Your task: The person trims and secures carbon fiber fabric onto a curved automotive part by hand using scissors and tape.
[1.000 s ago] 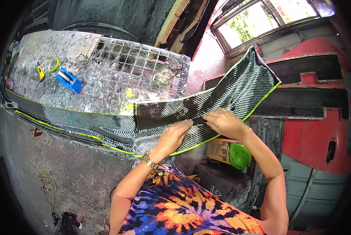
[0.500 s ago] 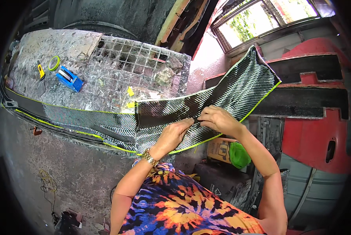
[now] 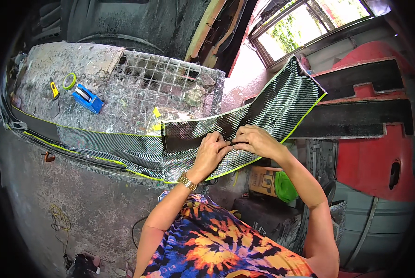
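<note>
A black woven carbon-fibre cloth (image 3: 281, 95), edged with yellow-green tape, stretches from the middle of the scene up to the right. My left hand (image 3: 211, 155), bent at the fingers, is closed on its surface. Close beside it, fingertips nearly meeting, my right hand (image 3: 257, 142) pinches the cloth at the same spot; the exact grip lies hidden under the fingers. To the left, the cloth meets a long curved black part (image 3: 96, 142), covered in similar weave and taped along its edges, at the front of the bench.
On the rough, resin-stained bench (image 3: 36, 65) lie a yellow utility knife (image 3: 54, 90), a green tape roll (image 3: 69, 81) and a blue tape dispenser (image 3: 88, 98). Red-and-black panels (image 3: 355, 113) stand at right. Below are a cardboard box (image 3: 262, 180) and a green bag (image 3: 286, 186).
My left hand has shifted slightly up the cloth, its fingers now more bent and nearer my right hand. My right hand stays at nearly the same spot. The view has tilted a little.
</note>
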Demonstrator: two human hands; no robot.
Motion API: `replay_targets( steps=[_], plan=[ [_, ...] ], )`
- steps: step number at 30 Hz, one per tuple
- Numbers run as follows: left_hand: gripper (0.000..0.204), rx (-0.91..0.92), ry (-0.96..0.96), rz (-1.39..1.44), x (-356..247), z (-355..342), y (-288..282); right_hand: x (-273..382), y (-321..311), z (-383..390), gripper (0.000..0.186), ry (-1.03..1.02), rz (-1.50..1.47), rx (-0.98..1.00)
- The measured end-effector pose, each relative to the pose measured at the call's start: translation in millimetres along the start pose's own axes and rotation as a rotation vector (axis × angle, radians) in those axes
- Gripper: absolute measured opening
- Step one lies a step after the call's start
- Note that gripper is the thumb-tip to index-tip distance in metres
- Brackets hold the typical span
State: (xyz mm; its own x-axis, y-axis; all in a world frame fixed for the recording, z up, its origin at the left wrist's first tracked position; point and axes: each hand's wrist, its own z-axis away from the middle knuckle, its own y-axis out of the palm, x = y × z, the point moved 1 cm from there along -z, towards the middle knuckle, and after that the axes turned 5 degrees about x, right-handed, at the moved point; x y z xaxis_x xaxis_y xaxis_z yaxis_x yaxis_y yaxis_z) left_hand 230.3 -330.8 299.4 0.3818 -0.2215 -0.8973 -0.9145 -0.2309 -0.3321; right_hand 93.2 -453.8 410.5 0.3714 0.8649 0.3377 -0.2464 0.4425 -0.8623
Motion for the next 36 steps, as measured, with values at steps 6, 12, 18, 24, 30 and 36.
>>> replay_targets(
  steps=[6,12,18,24,30,36],
  plan=[
    [0.022,0.02,-0.011,-0.048,3.8,5.6,-4.0,-8.8,6.5,-3.1,0.028,-0.029,0.007,0.013],
    [0.022,-0.004,0.032,-0.213,0.8,23.8,-29.5,-4.7,3.4,-2.0,0.025,-0.028,0.002,-0.009],
    [0.012,-0.361,-0.228,-0.045,-9.3,126.5,-80.3,4.5,0.7,-0.3,0.025,0.028,-0.033,0.005],
    [0.028,-0.173,-0.564,0.028,-0.6,202.7,-66.8,0.8,-2.7,-5.5,0.026,0.012,0.007,0.049],
    [0.026,0.042,-0.63,0.114,11.8,229.1,-56.0,24.1,-27.8,3.3,0.029,0.023,-0.116,-0.146],
    [0.03,0.406,-0.643,0.293,33.3,258.0,-42.7,74.8,-12.8,68.3,0.034,0.117,-0.899,0.008]
  ],
)
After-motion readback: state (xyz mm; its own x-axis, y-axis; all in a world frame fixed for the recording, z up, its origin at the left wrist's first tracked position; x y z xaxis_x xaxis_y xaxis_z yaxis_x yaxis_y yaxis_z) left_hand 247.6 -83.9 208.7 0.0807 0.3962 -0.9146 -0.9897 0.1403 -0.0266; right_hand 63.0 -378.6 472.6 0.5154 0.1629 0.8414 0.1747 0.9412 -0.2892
